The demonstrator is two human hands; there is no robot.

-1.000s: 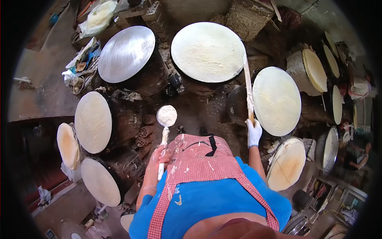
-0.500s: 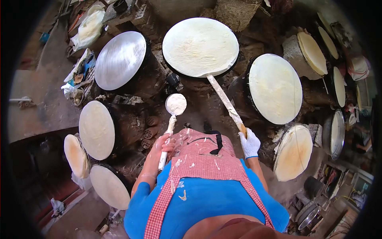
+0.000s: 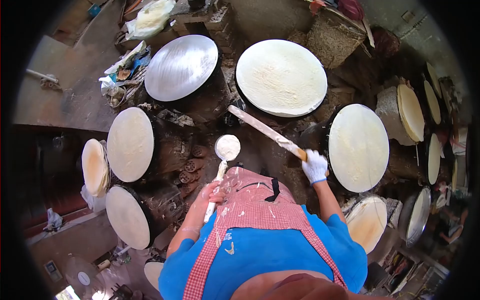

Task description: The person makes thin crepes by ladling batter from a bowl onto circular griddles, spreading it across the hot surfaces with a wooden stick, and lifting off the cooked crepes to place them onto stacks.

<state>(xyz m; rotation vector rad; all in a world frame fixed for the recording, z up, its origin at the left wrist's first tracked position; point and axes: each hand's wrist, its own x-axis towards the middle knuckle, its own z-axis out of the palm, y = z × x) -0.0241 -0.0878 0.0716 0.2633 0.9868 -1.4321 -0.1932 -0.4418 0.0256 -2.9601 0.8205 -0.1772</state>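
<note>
My left hand is wrapped round the pale handle of a ladle, whose round bowl is full of thick white batter. In a white glove, my right hand grips the brown end of a long flat spreader smeared with batter. The spreader's far tip points up and left, apart from the griddles. Beyond it lies a round griddle coated with pale batter. Another coated griddle is just right of my gloved hand. At the upper left, a bare griddle shines grey.
Two griddles with pale sheets stand at the left, beside a browned stack. Another browned stack lies at the lower right. Perforated cylinders sit left of the ladle. Part of another person shows at the far right.
The spreader's tip has come off the top griddle and swung left. The view has shifted, so the griddles sit differently in frame. The ladle stays in my left hand.
</note>
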